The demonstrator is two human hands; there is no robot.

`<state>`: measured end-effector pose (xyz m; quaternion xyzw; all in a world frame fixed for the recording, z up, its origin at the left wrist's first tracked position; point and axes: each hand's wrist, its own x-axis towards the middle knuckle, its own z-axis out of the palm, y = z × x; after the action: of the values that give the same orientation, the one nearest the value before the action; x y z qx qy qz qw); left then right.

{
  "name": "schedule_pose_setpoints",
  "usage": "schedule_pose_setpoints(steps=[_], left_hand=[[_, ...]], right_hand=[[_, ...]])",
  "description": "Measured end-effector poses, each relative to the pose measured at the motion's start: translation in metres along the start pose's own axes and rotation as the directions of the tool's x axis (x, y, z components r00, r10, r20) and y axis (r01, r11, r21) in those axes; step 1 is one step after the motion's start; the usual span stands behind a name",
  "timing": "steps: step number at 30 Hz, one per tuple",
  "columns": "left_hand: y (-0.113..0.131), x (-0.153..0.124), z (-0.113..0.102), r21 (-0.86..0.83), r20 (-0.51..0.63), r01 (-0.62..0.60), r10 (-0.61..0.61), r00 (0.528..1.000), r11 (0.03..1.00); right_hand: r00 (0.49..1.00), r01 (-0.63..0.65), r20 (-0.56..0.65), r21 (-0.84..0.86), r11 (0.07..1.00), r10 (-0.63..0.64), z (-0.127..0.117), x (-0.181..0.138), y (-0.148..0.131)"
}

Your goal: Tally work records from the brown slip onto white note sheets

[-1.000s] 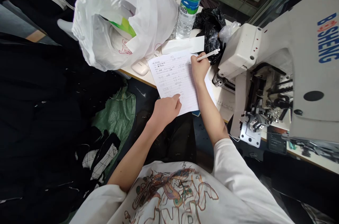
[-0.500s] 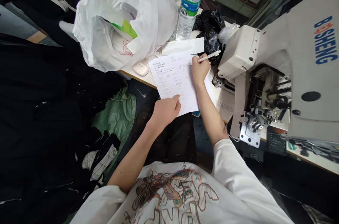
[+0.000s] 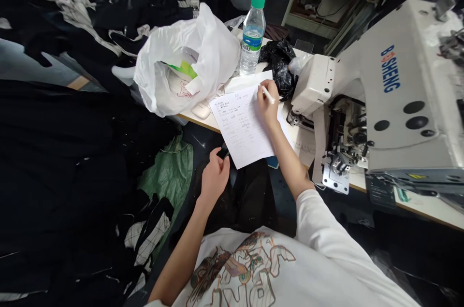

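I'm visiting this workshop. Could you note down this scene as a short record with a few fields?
Right hand: holds a white pen against a written sheet
Left hand: below the sheet, fingers at a small dark object, unclear what
Beside the sheet: white plastic bag, water bottle, black plastic bag
Right side: white sewing machine
Left side: black clothes, green sack

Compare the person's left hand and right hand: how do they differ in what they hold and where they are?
The right hand rests on the handwritten paper sheet and grips a white pen, while the left hand is off the sheet, below its edge, holding a small black object. Both hands are bare.
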<state>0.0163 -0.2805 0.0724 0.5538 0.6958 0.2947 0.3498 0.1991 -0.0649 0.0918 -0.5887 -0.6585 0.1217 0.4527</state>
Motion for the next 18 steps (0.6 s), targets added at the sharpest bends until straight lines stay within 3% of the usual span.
schedule_pose_setpoints(steps=[4,7,11,15,16,18], left_hand=[[-0.014,-0.008,0.004,-0.196,0.142,0.082,-0.054,0.988,0.977],[-0.017,-0.01,0.014,-0.258,0.171,0.091,-0.047,0.984,0.962],[-0.023,-0.014,0.027,-0.243,0.184,0.048,-0.003,0.983,0.969],[-0.05,-0.027,0.031,-0.171,0.175,0.051,-0.021,0.984,0.984],[-0.06,-0.031,0.03,-0.146,0.179,0.058,-0.031,0.983,0.988],[-0.083,-0.043,0.027,-0.085,0.187,0.067,-0.05,0.981,0.994]], right_hand=[[0.987,-0.03,0.154,-0.158,0.987,0.055,-0.018,-0.018,-0.012],[0.967,-0.105,0.191,-0.293,0.95,0.166,-0.03,-0.046,-0.018],[0.957,-0.163,0.176,-0.329,0.93,0.23,-0.042,-0.085,-0.023],[0.974,-0.116,0.175,-0.171,0.978,0.146,-0.071,-0.142,-0.034],[0.977,-0.086,0.192,-0.045,0.995,0.093,-0.082,-0.163,-0.036],[0.974,-0.104,0.203,0.004,0.995,0.101,-0.112,-0.209,-0.038]])
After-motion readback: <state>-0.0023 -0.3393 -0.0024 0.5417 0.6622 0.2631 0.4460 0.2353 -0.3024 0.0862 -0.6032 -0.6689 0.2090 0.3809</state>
